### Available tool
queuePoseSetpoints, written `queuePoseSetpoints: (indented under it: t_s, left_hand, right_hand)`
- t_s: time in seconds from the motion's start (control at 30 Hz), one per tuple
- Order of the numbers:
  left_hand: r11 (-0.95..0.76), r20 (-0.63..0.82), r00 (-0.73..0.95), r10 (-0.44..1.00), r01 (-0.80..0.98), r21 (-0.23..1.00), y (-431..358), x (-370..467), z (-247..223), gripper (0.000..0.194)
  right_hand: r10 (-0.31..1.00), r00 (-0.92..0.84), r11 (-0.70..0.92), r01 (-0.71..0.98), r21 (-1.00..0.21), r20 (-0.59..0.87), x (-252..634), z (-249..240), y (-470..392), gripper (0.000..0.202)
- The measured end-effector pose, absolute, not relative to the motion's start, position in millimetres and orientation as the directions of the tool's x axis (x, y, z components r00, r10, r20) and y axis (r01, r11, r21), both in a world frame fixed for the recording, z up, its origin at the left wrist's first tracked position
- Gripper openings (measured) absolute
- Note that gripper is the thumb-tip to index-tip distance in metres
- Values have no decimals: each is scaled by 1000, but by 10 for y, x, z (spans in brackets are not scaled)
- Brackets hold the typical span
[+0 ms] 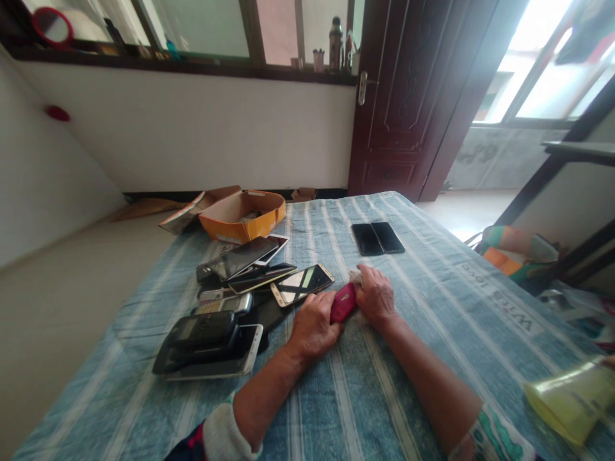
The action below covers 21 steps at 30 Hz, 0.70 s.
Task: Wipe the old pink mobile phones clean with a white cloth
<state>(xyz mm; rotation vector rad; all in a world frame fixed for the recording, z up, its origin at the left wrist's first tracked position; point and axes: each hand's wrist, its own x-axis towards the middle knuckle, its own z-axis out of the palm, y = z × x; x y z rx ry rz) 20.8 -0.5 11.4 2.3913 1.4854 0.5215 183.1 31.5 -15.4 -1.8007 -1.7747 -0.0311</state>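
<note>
While the left fingers (325,299) grip a pink device (343,303), right fingers (369,276) clutching whitish cloth (355,276), mostly hidden.

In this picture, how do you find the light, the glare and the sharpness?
Head view: daylight washes out the window at upper right; head view: bright reflections lie on the gold-edged phone beside the left hand; head view: the yellow item at lower right looks stretched and soft.
</note>
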Motion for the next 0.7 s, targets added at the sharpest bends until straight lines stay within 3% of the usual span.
queuePoseSetpoints:
  t_s: [0.2, 0.7]
  left_hand:
    - [-428, 153, 401, 903, 809, 403, -6, 209, 102, 44]
    - [-415, 135, 396, 909, 815, 405, -13, 213, 122, 41]
  right_hand:
    - [947, 58, 57, 937, -344, 317, 1842, -144, 328, 20]
    - [968, -43, 145, 898, -416, 245, 1865, -81, 306, 35]
